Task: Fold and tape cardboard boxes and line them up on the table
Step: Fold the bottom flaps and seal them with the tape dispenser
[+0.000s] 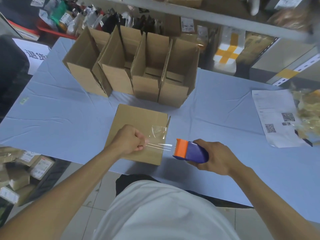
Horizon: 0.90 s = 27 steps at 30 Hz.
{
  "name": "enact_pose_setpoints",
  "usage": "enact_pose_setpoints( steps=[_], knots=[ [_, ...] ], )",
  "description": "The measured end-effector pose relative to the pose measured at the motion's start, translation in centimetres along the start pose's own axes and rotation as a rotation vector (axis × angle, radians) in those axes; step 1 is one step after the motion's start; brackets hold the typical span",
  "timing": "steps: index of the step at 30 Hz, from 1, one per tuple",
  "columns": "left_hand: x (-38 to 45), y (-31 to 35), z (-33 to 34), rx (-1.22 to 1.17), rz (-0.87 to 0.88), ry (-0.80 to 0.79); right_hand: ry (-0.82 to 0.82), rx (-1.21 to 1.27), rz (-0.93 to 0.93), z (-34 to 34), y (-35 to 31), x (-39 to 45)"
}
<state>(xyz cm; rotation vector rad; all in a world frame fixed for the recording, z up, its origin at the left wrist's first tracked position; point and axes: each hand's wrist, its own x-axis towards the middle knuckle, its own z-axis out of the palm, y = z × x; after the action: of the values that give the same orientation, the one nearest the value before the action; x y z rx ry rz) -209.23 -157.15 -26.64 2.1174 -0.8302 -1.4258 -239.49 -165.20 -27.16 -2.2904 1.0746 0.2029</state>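
- A person's left hand (131, 138) is pinching the free end of a clear strip of packing tape (160, 146) over a flat-topped brown cardboard box (136, 118) at the near edge of the pale blue table (60, 118).
- The right hand (214, 156) is gripping a blue and orange tape dispenser (190, 150).
- The tape looks thin and clingy, best held taut from both ends; the box looks light and stiff.
- Four open brown boxes (131, 66) are standing in a row behind.

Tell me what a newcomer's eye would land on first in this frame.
Probably the orange-and-purple tape dispenser gripped in the right hand, near the table's front edge, with clear tape stretched from it to the left hand, which pinches the tape's end. Under the tape lies a closed cardboard box. Behind it, four open boxes stand in a row.
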Motion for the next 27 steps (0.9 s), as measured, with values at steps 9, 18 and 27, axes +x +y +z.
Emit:
enact_pose_setpoints(
  steps=[9,18,27],
  knots=[
    [0.9,0.0,1.3,0.177,-0.007,0.073,-0.041,-0.036,0.033,1.0,0.8,1.1],
    [0.7,1.1,2.2,0.734,0.140,0.210,-0.109,-0.184,0.018,1.5,-0.1,3.0],
    [1.3,0.2,3.2,0.846,0.647,-0.173,-0.162,-0.210,0.027,2.0,-1.0,3.9]
  ],
)
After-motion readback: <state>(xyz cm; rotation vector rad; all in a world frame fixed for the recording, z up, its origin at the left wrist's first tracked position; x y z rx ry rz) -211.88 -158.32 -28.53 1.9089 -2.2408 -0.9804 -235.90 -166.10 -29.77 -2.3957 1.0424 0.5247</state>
